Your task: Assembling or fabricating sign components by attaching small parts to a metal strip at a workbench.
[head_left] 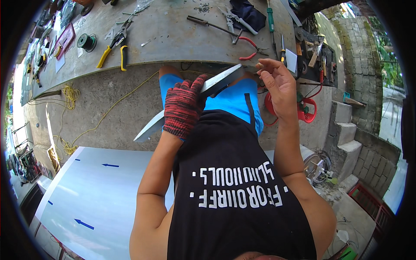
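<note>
My left hand (185,106), in a red and black knit glove, is wrapped round a long pale metal strip with a dark underside (221,81). The strip slants over my lap, one end low at the left, the other near the bench edge. My bare right hand (277,84) is raised just right of the strip's upper end, apart from it. Its thumb and fingertips are drawn close together; whatever small thing may be between them is too small to make out.
Ahead is a grey metal workbench (160,43). It bears yellow-handled snips (114,47), a wire spool (86,42), red-handled pliers (251,48), a long metal rod tool (212,25) and a green-handled screwdriver (271,21). A yellow cord (115,104) crosses the floor; a pale sheet (104,186) lies at left.
</note>
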`<state>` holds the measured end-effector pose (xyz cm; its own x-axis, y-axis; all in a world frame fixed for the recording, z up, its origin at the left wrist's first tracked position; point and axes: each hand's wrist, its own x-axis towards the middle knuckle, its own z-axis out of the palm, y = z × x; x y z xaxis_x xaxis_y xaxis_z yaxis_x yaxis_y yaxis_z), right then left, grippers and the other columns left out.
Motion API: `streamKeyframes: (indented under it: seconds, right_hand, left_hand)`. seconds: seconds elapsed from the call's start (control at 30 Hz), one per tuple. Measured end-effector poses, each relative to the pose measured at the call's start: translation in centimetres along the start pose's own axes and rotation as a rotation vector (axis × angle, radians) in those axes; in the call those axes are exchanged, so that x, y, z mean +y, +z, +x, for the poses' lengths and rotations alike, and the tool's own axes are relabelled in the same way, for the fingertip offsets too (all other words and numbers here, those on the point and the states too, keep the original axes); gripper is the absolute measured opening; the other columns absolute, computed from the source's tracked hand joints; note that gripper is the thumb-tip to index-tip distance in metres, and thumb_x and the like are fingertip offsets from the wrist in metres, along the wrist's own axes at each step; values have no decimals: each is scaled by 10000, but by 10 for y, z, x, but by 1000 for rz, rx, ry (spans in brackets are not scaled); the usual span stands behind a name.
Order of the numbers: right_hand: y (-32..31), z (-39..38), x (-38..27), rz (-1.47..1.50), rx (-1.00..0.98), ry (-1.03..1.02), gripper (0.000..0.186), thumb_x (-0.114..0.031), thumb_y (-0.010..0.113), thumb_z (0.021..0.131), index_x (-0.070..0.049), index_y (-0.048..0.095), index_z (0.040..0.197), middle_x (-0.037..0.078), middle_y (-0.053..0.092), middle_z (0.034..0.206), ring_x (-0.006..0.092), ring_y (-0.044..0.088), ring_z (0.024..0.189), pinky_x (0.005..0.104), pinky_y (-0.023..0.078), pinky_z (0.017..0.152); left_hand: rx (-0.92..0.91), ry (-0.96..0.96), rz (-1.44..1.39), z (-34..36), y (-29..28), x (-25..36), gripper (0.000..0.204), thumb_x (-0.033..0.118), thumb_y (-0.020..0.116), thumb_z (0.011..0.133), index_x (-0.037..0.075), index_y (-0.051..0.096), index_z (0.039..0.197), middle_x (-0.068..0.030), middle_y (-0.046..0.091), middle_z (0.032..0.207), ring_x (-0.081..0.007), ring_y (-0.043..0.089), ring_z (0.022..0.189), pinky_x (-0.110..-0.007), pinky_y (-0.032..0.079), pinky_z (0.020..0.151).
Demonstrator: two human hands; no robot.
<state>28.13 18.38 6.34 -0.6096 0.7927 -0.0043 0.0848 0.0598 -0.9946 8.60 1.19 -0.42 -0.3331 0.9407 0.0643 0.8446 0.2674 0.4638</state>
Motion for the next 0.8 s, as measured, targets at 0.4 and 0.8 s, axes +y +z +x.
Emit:
streamKeyframes:
  seconds: [0.4, 0.8]
  right_hand:
    - [1, 0, 0, -20, -5, -5, 316, -98, 629, 1012, 26, 602, 1301, 113, 670, 1194, 158, 615, 1114, 309, 478, 1009]
    - [1, 3, 0, -13, -20, -14, 320, -113, 634, 1012, 26, 602, 1299, 112, 667, 1194, 157, 615, 1100, 311, 478, 1008]
  left_hand:
    - [-45, -23, -147, 0, 1, 1, 634, 158, 808, 748, 171, 596, 1345, -161, 669, 993, -378, 652, 911, -488, 527, 806]
    - [-102, -17, -203, 2, -4, -1, 666, 133, 810, 734, 166, 587, 1361, -176, 671, 993, -393, 654, 915, -489, 530, 810]
